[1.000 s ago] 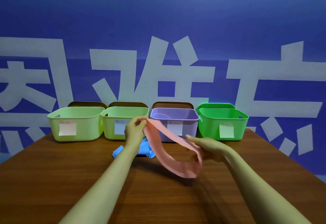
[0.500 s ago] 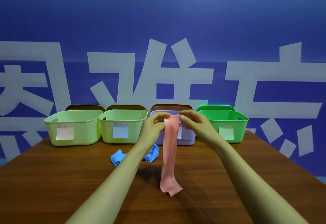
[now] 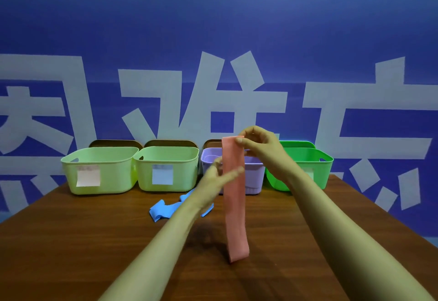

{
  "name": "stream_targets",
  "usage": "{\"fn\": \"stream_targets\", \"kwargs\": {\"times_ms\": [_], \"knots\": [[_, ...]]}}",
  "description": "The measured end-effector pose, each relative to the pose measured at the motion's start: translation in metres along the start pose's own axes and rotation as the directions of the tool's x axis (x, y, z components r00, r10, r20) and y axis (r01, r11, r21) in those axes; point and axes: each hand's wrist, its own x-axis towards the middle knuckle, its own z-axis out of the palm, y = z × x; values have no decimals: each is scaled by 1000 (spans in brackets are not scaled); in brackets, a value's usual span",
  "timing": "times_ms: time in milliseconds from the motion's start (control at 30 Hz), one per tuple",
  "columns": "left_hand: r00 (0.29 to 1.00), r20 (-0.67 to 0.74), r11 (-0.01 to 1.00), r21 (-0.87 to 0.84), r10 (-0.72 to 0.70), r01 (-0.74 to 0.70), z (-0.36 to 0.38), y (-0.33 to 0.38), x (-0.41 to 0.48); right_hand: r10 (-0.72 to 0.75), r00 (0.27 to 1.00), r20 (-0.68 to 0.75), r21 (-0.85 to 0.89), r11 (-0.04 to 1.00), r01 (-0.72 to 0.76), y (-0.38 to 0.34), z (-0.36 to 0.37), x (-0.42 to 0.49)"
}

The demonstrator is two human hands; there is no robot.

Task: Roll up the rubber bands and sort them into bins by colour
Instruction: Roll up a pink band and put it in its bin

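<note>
right hand (image 3: 259, 145) up high, pinching the top end of the long flat salmon-pink rubber band (image 3: 234, 206); it hangs straight down, doubled flat, lower fold down at the brown wooden table (image 3: 94, 241); left hand (image 3: 216, 177) is blurred, fingers seemingly stretched across the band's middle, grip impossible to call; no roll begun yet, i'd judge; a crumpled blue rubber band (image 3: 161, 210) lies loose before a pale green plastic bin (image 3: 184, 175); bin contents hidden.
</note>
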Motion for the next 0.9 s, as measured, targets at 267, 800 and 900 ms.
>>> {"fn": "stream_targets", "kwargs": {"times_ms": [267,800,900], "knots": [[923,165,918,261,-346,298,-6,-96,-29,50,985,-163,120,992,-30,-12,-10,13],[1000,17,987,161,-3,0,12,7,-4,89,995,-50,89,992,-85,-5,-6,0],[990,57,972,203,-130,116,17,-17,-26,73,990,-119,131,990,-57,-10,-8,1]]}}
